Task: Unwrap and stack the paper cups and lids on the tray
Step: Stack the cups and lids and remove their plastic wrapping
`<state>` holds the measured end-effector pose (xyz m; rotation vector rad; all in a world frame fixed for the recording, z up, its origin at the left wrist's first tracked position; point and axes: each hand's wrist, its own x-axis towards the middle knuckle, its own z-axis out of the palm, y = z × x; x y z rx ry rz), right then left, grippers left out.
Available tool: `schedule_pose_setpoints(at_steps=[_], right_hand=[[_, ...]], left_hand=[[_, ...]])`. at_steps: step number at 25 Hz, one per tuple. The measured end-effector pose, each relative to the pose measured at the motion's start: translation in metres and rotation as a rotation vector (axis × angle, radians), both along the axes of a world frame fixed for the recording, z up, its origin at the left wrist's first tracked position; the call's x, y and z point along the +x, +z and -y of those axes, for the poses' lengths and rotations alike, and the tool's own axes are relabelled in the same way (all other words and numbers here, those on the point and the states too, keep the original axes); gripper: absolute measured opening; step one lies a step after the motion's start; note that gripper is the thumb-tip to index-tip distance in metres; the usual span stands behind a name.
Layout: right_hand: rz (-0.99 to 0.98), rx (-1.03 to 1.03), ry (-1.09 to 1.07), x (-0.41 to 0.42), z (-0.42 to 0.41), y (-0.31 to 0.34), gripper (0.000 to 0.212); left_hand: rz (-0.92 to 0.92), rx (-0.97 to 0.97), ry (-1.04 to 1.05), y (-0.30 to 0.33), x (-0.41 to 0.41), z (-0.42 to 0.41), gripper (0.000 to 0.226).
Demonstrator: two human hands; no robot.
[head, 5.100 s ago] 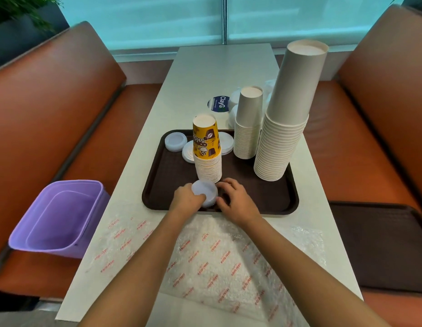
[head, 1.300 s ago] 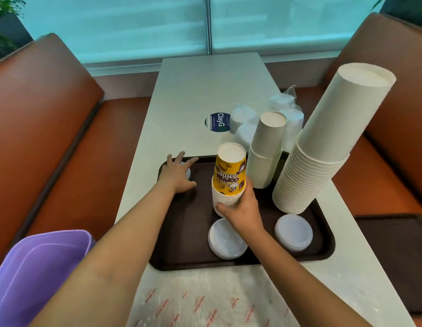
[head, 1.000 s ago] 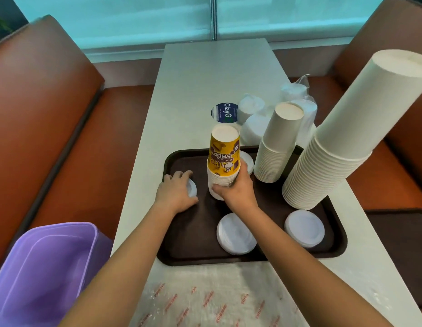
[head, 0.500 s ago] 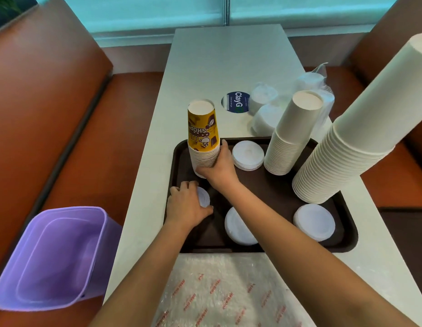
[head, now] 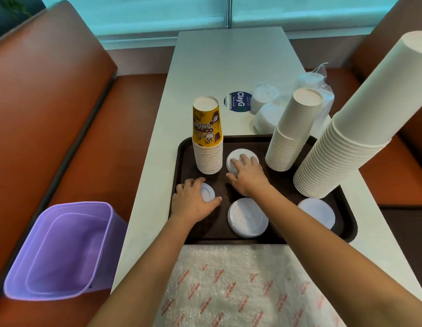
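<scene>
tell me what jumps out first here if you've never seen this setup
The tall white cup stack leans large over the right of the brown tray, with a shorter white stack beside it and a yellow-topped stack at the tray's left. Both hands are on lids: the left hand over a small lid, the right hand on a lid mid-tray. A purple bin sits on the left bench.

Left hand (head: 193,204), right hand (head: 249,177) — bare; forearms bare — no sleeves, rings, watch.

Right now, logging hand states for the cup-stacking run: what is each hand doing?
Left hand: fingers curled round the small lid stack, gripping it.
Right hand: open, fingers resting on the far lid stack.
</scene>
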<state>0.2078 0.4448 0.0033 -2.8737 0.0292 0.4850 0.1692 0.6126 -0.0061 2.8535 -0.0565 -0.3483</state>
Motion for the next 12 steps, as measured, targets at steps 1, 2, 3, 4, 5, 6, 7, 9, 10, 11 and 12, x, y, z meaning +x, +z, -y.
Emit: schedule_pose_setpoints(at_steps=[1,2,3,4,5,6,7,9,10,11,12], right_hand=[[-0.017,0.010,0.028,-0.008,-0.002,0.003,0.056],[0.000,0.033,0.046,-0.018,-0.003,0.005,0.055],[0.077,0.080,0.037,-0.028,-0.004,0.005,0.054],[0.221,0.165,-0.023,-0.038,-0.004,0.005,0.054],[0.404,0.293,-0.155,-0.048,-0.004,0.003,0.056],[0.547,0.459,-0.362,-0.054,-0.004,0.004,0.061],[0.600,0.639,-0.599,-0.055,-0.003,0.005,0.068],[0.522,0.889,-0.948,-0.045,0.004,0.008,0.085],[0.489,0.923,-1.028,-0.036,0.008,0.008,0.093],[0.495,0.935,-1.065,-0.027,0.013,0.009,0.098],[0.519,0.911,-1.085,-0.017,0.019,0.009,0.102]], left_hand=[[-0.005,-0.008,0.005,0.001,-0.002,0.000,0.077],[-0.012,-0.015,0.008,0.001,-0.003,-0.001,0.076],[-0.018,-0.020,0.011,0.002,-0.004,-0.002,0.075],[-0.022,-0.025,0.019,0.003,-0.005,-0.002,0.075],[-0.023,-0.030,0.033,0.003,-0.006,-0.001,0.074],[-0.018,-0.035,0.049,0.003,-0.006,0.000,0.074],[-0.006,-0.040,0.066,0.002,-0.006,0.001,0.074],[0.021,-0.052,0.104,0.000,-0.007,0.003,0.074],[0.028,-0.054,0.117,0.000,-0.007,0.004,0.074],[0.029,-0.052,0.124,0.000,-0.006,0.005,0.074],[0.027,-0.051,0.123,0.001,-0.003,0.006,0.073]])
